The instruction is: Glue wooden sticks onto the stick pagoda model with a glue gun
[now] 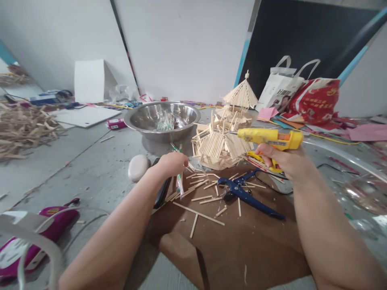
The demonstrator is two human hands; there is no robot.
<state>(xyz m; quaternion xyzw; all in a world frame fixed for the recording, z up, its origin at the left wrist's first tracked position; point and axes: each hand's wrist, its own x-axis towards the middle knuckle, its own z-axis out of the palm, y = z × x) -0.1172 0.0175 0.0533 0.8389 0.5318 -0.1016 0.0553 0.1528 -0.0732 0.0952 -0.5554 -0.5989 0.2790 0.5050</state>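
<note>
My right hand [282, 159] is closed around the handle of a yellow glue gun [269, 137], whose nozzle points left at a pagoda model [225, 133] built of thin wooden sticks. My left hand [171, 164] is closed on a wrapped pair of chopsticks [179, 177] with green print, just left of the model's base. Loose wooden sticks [205, 199] lie scattered on a brown sheet [238, 245] below both hands. Blue-handled cutters [248, 193] rest on that sheet between my arms.
A steel bowl [142, 117] holding more wrapped chopsticks stands behind the left hand. A pale oval stone [138, 167] lies beside it. A heap of wood strips [21, 127] fills the far left. Paper bags [302, 98] and coloured paper sit at the back right. A pink pouch [39, 237] lies front left.
</note>
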